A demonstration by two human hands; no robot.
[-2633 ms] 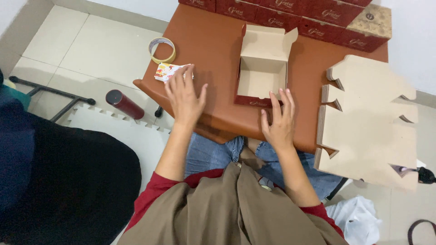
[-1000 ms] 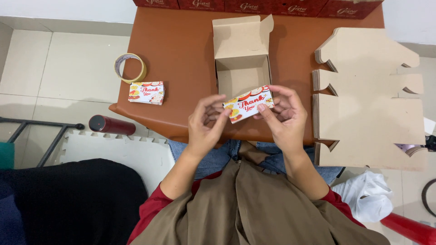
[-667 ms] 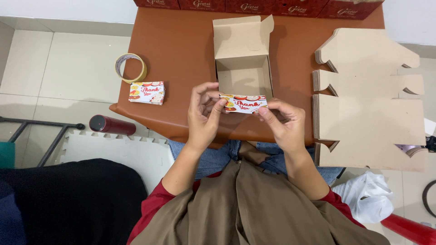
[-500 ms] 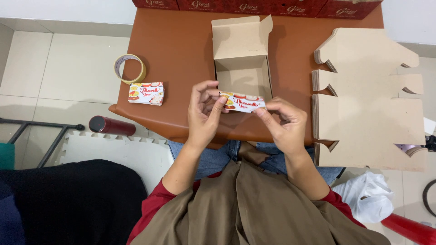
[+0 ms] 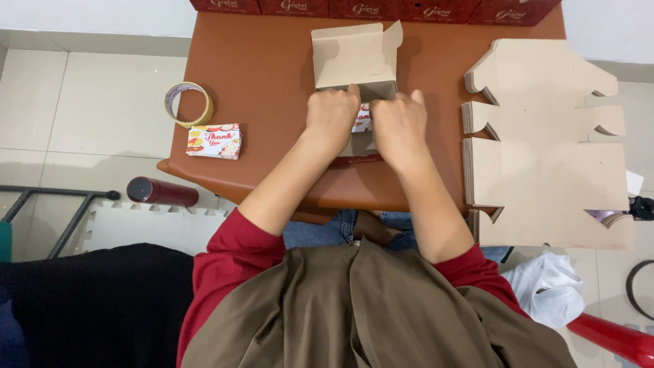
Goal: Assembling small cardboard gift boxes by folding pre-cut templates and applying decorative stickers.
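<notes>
at upper centre of the brown worktop stood an open cardboard box. left hand and right hand, fingers curled, pinched a small card over it, orientation hidden.

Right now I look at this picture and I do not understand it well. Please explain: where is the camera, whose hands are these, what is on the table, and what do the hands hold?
The camera sits on a person's head and looks straight down, so you see that person's own arms and lap. There is no machine here, only two bare hands. The left hand and the right hand are close together over an open cardboard box on a brown table. Between them they pinch a small printed card, mostly hidden by the fingers. To the left on the table lie a roll of tape and a stack of similar cards. To the right is a pile of flat, unfolded box blanks. Red boxes line the far edge.
</notes>
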